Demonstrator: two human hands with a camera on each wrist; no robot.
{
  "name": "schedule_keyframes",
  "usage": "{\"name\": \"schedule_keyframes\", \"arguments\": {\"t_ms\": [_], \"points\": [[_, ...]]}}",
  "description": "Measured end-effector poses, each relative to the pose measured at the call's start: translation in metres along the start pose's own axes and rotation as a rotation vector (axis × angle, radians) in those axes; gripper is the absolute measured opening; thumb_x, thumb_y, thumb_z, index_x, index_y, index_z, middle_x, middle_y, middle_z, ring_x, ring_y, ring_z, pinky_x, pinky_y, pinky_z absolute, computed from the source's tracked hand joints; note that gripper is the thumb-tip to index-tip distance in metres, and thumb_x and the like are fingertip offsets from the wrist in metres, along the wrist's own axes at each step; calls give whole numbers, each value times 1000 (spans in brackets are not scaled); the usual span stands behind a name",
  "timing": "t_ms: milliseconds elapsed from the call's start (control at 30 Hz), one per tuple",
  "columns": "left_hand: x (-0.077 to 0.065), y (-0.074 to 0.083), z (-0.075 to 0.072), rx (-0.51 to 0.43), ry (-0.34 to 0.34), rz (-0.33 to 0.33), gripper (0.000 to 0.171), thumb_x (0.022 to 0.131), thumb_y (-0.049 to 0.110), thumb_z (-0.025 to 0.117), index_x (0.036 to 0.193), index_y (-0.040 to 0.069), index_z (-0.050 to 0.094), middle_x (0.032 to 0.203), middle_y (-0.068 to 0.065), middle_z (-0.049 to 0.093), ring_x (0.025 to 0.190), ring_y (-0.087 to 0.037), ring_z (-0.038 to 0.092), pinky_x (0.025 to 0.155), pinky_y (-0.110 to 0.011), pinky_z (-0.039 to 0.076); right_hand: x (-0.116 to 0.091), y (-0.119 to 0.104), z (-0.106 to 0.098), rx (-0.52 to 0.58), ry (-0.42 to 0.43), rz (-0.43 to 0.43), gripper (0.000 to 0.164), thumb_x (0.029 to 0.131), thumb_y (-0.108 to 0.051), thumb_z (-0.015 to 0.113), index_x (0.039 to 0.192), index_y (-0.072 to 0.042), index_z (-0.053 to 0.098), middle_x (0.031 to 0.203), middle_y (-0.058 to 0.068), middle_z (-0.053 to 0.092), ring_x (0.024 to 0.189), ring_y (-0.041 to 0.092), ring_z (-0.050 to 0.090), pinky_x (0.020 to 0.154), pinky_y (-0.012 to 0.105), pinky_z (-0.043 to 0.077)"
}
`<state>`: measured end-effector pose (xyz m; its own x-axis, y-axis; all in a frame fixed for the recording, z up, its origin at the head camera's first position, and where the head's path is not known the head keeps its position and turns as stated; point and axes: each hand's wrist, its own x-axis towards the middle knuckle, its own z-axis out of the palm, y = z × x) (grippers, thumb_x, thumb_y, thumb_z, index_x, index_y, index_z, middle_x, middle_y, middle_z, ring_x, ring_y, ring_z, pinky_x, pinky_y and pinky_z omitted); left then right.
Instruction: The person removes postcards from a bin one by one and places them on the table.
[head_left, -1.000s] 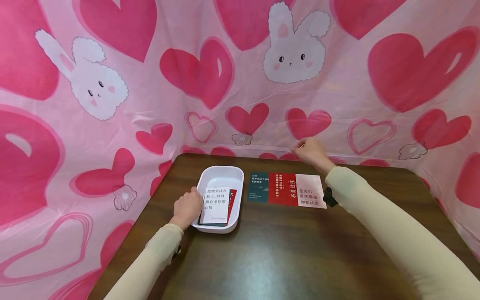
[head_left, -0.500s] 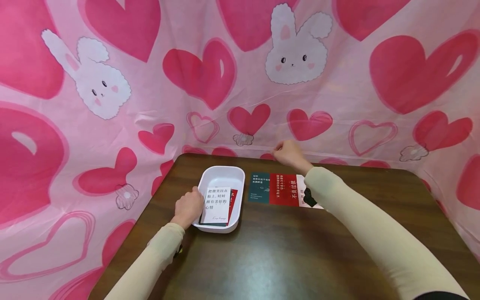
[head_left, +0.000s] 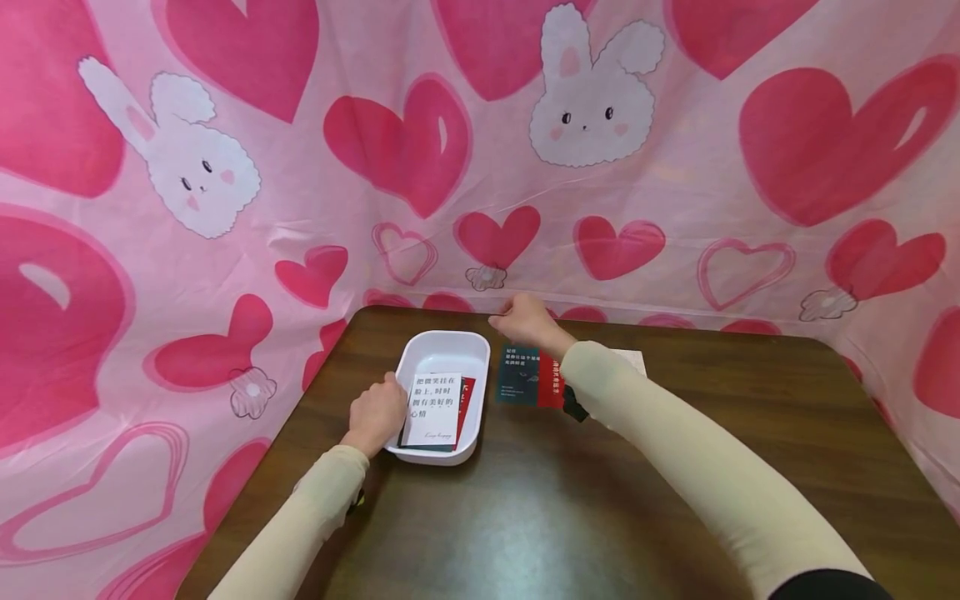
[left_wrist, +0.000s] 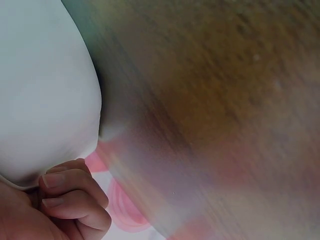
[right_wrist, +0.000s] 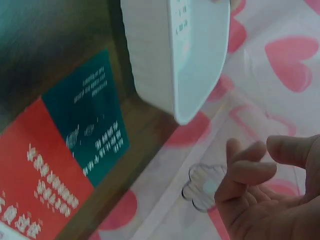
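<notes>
At the left rim of a white plastic tray (head_left: 444, 348) my left hand (head_left: 377, 415) grips the edge; curled fingers (left_wrist: 75, 202) show against its wall in the left wrist view. Inside the tray a white card (head_left: 432, 410) with dark lettering lies over a red card (head_left: 467, 402) and a dark green one. My right hand (head_left: 529, 321) hovers above the table's back edge, right of the tray, holding nothing; thumb and bent fingers stand apart in the right wrist view. Below it lie a green card (right_wrist: 90, 117), a red card (right_wrist: 42, 170) and a white card (head_left: 632, 360), partly hidden by the right arm.
The brown wooden table (head_left: 480, 533) extends in front and to the right. A pink cloth (head_left: 675, 179) printed with hearts and rabbits hangs behind and at the left. Black bands sit at both wrists.
My right hand has moved left from above the white card to above the green one, its arm now covering part of the row. The left hand stays on the tray.
</notes>
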<state>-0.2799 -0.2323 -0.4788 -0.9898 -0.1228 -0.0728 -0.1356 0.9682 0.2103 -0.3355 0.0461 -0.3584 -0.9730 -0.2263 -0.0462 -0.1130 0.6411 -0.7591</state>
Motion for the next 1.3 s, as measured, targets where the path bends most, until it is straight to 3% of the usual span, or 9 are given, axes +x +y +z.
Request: {"name": "schedule_keyframes", "arguments": {"t_ms": [167,300,433,567,667,733,833,1067,1300], "points": [[-1,-2,0,-1,1,0,47,108,25,56,136,-11,52,99,-24,68,76,-34,67,76,-55,62,1,-5,22,15,-81,29,39,103,-25,67,130,4,63,100,15,70,68,20,63,65,33,55],[-1,-2,-1,-6,-3,-3,46,108,25,55,136,-11,52,98,-24,67,77,-34,67,77,-55,62,2,-11,39,88,-152,58,38,104,-24,67,130,3,60,109,20,71,64,22,62,58,30,51],[-1,-1,-3,-14,-12,-11,45,108,26,55,135,-10,52,97,-23,67,77,-34,67,77,-55,62,0,-18,56,183,-217,112,43,103,-23,68,133,4,56,119,21,65,80,32,68,72,41,59],[0,0,-4,-20,-25,-20,45,108,26,56,136,-10,51,97,-22,66,78,-33,67,78,-55,62,0,-20,73,325,-290,208,43,103,-23,68,132,5,53,121,21,61,75,28,65,69,36,58],[1,-1,-3,-22,-26,-21,44,108,26,56,134,-9,52,96,-22,66,78,-34,67,78,-55,62,3,-21,86,449,-350,294,51,103,-21,67,141,4,43,128,25,59,67,20,59,57,25,50],[1,-1,-3,-24,-23,-18,43,108,26,56,134,-9,52,95,-22,66,79,-34,67,79,-55,62,4,-22,92,515,-383,351,65,103,-20,67,152,2,30,140,28,52,67,20,58,57,24,50],[2,0,-4,-24,-23,-10,44,107,26,57,133,-9,52,93,-21,66,78,-34,68,78,-55,62,5,-22,102,582,-414,416,77,103,-18,66,158,1,16,139,26,48,68,21,57,57,23,49],[0,2,-5,-13,-39,-8,44,107,26,59,134,-8,52,90,-19,66,76,-32,67,77,-53,63,-2,-17,118,524,-414,436,49,100,-19,69,134,2,41,114,19,55,73,23,56,61,26,51],[-1,0,-6,-2,-34,10,41,107,24,57,132,-8,53,86,-17,65,72,-30,65,74,-51,62,-3,-15,122,572,-383,464,60,99,-20,71,143,2,37,119,19,54,71,21,55,62,26,52]]}}
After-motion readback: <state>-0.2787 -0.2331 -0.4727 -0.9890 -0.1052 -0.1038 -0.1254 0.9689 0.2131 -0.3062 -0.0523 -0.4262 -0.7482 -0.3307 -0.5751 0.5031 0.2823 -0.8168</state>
